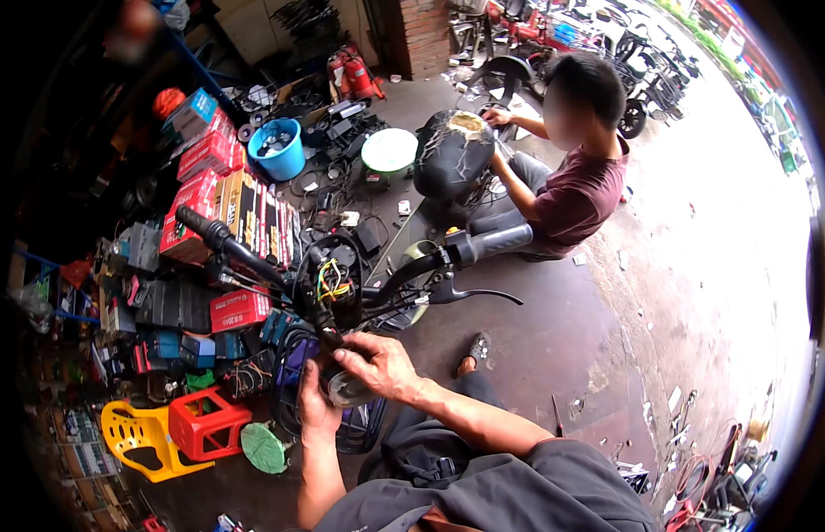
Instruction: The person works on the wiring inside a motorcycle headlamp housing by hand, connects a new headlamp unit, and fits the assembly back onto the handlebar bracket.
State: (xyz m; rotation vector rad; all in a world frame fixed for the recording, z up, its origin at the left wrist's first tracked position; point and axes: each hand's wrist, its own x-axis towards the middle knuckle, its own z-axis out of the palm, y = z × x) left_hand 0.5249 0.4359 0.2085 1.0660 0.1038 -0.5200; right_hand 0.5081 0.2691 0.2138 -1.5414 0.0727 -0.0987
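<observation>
Handlebar (415, 269) with two grips (501, 243), one round part (348, 392) nearer, left hand (319, 410) and right hand (386, 365) half-curled against it, exact hold cannot tell, one red stool (204, 401) left, one person (582, 191) far right

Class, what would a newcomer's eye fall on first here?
Probably the tangle of coloured wires at the handlebar's middle, just beyond the left hand and right hand. Next, the cracked black seat, padding exposed, before the co-worker; then the yellow chair and red stool at lower left.
</observation>
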